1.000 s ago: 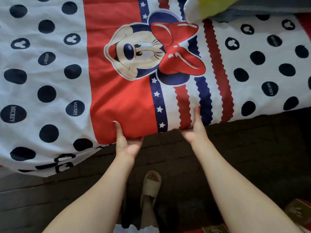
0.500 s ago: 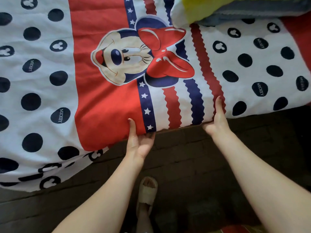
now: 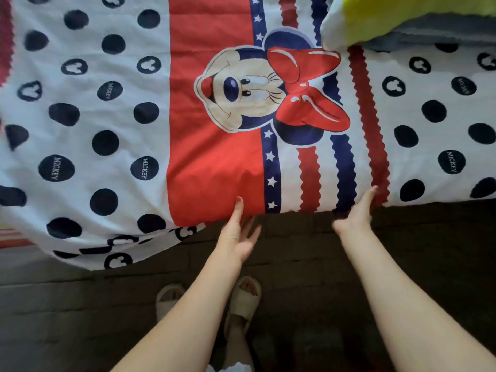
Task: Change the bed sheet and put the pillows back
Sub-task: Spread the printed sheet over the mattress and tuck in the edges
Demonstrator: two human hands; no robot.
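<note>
The bed sheet is white with dark blue dots, a red panel and a cartoon mouse with a red bow; it lies spread over the bed, its near edge hanging lower at the left. My left hand is palm-up at that edge, thumb touching the red panel, fingers spread and straight below the hem. My right hand is at the edge by the red wavy stripe, thumb pointing up against the cloth, its fingers blurred. A yellow-green and white pillow lies at the top right on the sheet.
Something grey lies under the pillow at the top right. Below the sheet's edge is a dark brown surface. My feet in beige slippers stand on it close to the bed. A red-striped cloth shows at the far left.
Both hands held the sheet's edge with fingers tucked under it; now the left hand's fingers are out and spread, and the right hand has loosened. The view moved a little.
</note>
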